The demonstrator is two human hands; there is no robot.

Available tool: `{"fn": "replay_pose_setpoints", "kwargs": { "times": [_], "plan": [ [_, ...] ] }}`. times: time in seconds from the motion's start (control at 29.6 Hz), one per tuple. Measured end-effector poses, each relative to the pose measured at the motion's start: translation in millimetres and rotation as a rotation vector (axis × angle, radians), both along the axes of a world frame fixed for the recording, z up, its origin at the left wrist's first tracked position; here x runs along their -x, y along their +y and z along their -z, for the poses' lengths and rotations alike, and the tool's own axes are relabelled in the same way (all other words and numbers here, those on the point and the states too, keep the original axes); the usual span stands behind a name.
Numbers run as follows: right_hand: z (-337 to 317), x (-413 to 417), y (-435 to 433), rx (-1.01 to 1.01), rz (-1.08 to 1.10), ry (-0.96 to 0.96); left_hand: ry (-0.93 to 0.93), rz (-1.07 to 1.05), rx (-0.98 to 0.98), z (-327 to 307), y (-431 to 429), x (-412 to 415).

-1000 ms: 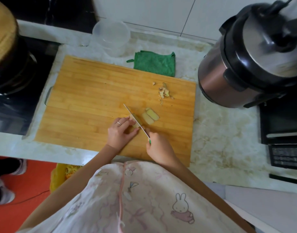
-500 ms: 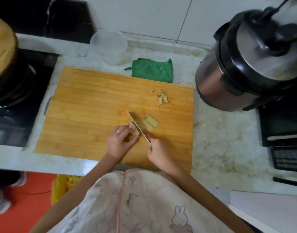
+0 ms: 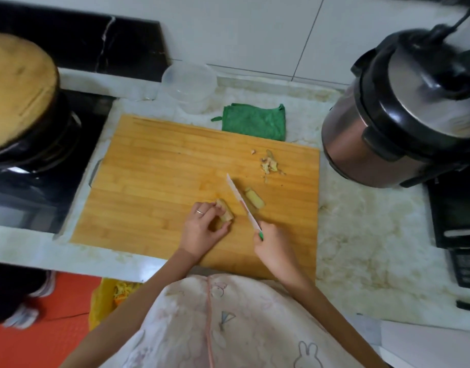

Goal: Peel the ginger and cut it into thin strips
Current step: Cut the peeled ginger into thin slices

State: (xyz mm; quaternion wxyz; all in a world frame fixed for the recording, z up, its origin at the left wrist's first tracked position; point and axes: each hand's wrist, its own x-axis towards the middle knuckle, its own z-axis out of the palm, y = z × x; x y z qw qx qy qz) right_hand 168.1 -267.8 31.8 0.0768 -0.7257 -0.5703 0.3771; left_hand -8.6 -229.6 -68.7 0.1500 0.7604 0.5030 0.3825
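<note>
A bamboo cutting board [image 3: 154, 181] lies on the marble counter. My left hand [image 3: 202, 229] pinches a peeled ginger piece [image 3: 225, 212] against the board with curled fingers. To its right my right hand [image 3: 272, 244] grips the green handle of a small white-bladed knife [image 3: 239, 197], whose blade points away to the upper left, clear of the held piece. Cut ginger slices [image 3: 253, 199] lie just right of the blade. A small heap of ginger peel [image 3: 269, 163] sits farther back on the board.
A steel pressure cooker [image 3: 404, 112] stands at the right, a green cloth [image 3: 253, 122] and a clear plastic container [image 3: 190, 86] behind the board. A black pot with a wooden lid [image 3: 21, 102] sits on the stove at left. A dark appliance [image 3: 459, 235] occupies the right edge.
The knife has come away from the held ginger and shifted right toward the cut slices. My left hand has drawn the remaining piece slightly left, so a gap shows between blade and ginger.
</note>
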Motion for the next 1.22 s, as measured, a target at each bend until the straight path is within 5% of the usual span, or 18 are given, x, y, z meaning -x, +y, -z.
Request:
{"fn": "replay_pose_setpoints", "kwargs": {
  "times": [0.34,1.22],
  "plan": [
    [-1.4,-2.1,-8.1,0.055,0.133,0.256,0.014,0.018,0.038,-1.7,-4.4,4.3],
    [-24.9,7.4,-15.5,-0.106,-0.153,-0.104,0.113,0.056,-0.051,0.9,-6.7,10.2]
  ]
}}
